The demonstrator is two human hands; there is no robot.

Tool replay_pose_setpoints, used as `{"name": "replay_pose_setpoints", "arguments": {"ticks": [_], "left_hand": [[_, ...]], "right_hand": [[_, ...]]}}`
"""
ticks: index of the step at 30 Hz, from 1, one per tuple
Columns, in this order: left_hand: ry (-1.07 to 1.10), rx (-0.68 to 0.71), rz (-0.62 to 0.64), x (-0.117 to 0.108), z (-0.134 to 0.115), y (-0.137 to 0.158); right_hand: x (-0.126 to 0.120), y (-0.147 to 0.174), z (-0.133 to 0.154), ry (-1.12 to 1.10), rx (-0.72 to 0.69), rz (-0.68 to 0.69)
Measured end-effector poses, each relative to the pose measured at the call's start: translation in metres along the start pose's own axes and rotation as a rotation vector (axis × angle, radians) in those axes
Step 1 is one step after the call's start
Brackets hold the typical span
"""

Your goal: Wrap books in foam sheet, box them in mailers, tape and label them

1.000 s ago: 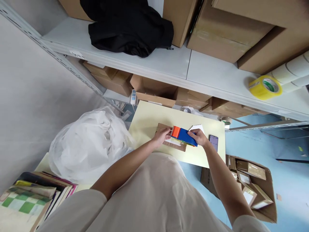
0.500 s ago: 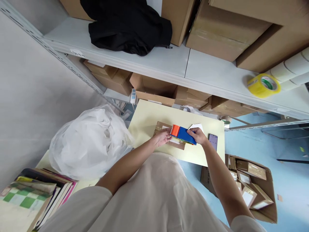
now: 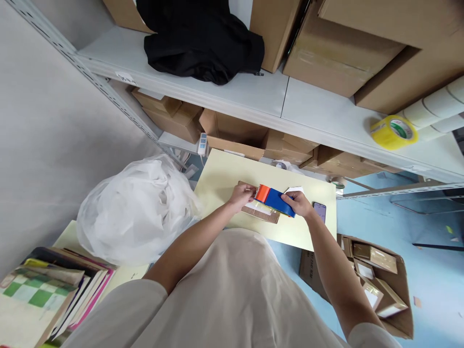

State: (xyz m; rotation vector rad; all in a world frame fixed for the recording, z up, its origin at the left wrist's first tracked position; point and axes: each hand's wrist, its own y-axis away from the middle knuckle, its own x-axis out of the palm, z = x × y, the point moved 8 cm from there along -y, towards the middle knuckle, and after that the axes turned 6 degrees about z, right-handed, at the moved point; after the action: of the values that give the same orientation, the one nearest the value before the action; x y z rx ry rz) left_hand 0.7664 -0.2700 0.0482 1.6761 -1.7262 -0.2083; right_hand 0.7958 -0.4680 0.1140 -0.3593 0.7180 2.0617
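A blue and orange packing tape dispenser [image 3: 276, 200] is in my right hand [image 3: 297, 202], whose fingers wrap its right end. My left hand [image 3: 242, 196] is at the dispenser's toothed orange end, fingers bent together. Whatever lies between those fingertips is too small to make out. Under both hands a small cardboard box [image 3: 272, 218] with a white label lies on the pale yellow table [image 3: 221, 169]; the dispenser and my left hand partly cover it. A white piece [image 3: 295, 189] shows just behind my right hand.
A phone [image 3: 319, 210] lies at the table's right. Left stands a big translucent bag [image 3: 134, 208] of white material, near stacked books [image 3: 68, 285]. A shelf [image 3: 250, 94] with yellow tape [image 3: 394, 132] crosses ahead. An open carton [image 3: 404, 285] of small boxes sits at lower right.
My left hand has moved slightly up and left, round to the toothed end, its fingers now drawn together. More of the box's near edge shows. My right hand still holds the dispenser.
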Motion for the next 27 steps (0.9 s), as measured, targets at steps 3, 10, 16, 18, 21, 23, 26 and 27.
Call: {"name": "replay_pose_setpoints", "arguments": {"ticks": [3, 10, 16, 18, 21, 23, 26, 27], "left_hand": [[-0.040, 0.074, -0.045, -0.006, -0.011, 0.004], [-0.035, 0.174, -0.130, -0.075, -0.041, 0.020], [-0.110, 0.167, -0.175, -0.110, -0.045, 0.019], [-0.147, 0.166, -0.175, -0.110, -0.044, 0.017], [-0.183, 0.140, -0.195, -0.113, -0.037, 0.012], [-0.181, 0.126, -0.213, -0.119, -0.031, 0.007], [-0.195, 0.107, -0.236, -0.128, -0.017, -0.003], [-0.206, 0.099, -0.242, -0.131, -0.011, -0.007]], "right_hand": [[-0.004, 0.001, 0.022, 0.083, -0.036, -0.018], [-0.025, 0.028, 0.022, 0.170, 0.051, -0.055], [-0.033, 0.037, -0.012, 0.193, 0.133, -0.076], [-0.027, 0.031, -0.018, 0.192, 0.149, -0.059], [-0.020, 0.024, -0.024, 0.210, 0.165, -0.041], [-0.018, 0.020, -0.026, 0.226, 0.177, -0.040], [-0.016, 0.017, -0.027, 0.255, 0.193, -0.028], [-0.016, 0.016, -0.026, 0.266, 0.196, -0.022]]}}
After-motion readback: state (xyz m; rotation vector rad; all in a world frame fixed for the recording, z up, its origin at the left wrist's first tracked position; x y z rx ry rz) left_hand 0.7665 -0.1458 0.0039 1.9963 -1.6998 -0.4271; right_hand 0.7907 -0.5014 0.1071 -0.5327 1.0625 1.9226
